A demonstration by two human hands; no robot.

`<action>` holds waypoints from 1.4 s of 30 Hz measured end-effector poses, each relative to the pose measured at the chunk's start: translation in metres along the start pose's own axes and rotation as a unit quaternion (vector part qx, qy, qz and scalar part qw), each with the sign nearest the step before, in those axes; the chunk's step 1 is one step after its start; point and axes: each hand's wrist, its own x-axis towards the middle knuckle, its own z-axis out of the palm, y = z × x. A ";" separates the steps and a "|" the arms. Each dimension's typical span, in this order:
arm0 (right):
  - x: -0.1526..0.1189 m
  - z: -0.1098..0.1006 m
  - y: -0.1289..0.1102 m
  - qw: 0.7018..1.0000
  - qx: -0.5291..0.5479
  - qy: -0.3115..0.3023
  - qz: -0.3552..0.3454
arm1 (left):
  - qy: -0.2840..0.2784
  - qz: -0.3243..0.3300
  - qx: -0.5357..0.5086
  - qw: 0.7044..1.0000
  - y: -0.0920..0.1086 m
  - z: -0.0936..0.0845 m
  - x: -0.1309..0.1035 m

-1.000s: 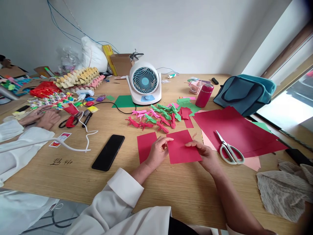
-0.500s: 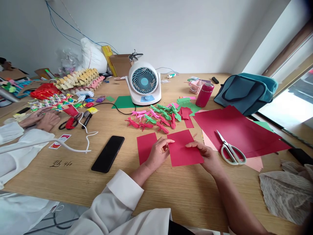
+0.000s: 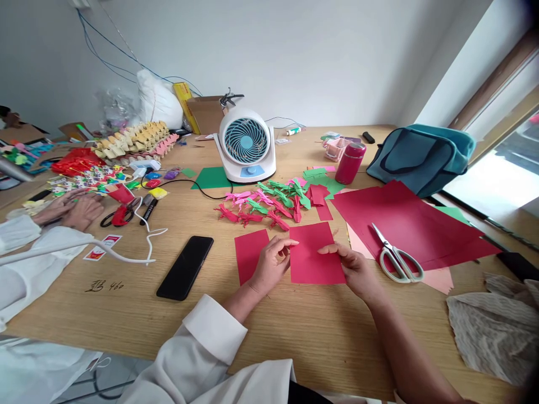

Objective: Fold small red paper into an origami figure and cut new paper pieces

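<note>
Pinching a red paper square (image 3: 315,266) at its left edge, the person's left hand (image 3: 273,262) has its index finger reaching over the top while the other fingers curl in. The right hand (image 3: 357,270) grasps the same square by its right side, fingers laid across the front; its thumb is hard to make out from where I stand. The square is in front of the person, over the near part of the wooden bench (image 3: 295,342). Beside the left hand, a second red sheet (image 3: 249,252) lies partly hidden by it. Just beyond both hands spreads a loose cluster of folded paper shapes (image 3: 269,203) in red, green and pink, and behind that stands a white fan (image 3: 247,143) with a blue grille. To the right, white-handled scissors (image 3: 396,261) rest slightly open on large red sheets (image 3: 404,224), with pink paper (image 3: 357,241) showing from underneath. A red flask (image 3: 350,164) stands upright near a teal bag (image 3: 421,160), and a crumpled cloth (image 3: 490,331) lies at the right side. To the left of the person's sleeve (image 3: 214,328), a black phone (image 3: 185,268) lies flat. Farther left, a co-worker's hands (image 3: 78,209) rest close together near red-handled scissors (image 3: 120,216) and a black marker (image 3: 148,211).
</note>
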 end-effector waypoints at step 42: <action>0.009 0.005 0.013 0.996 -0.007 0.083 -0.012 | 0.054 -0.148 -0.151 0.976 -0.009 0.004 0.001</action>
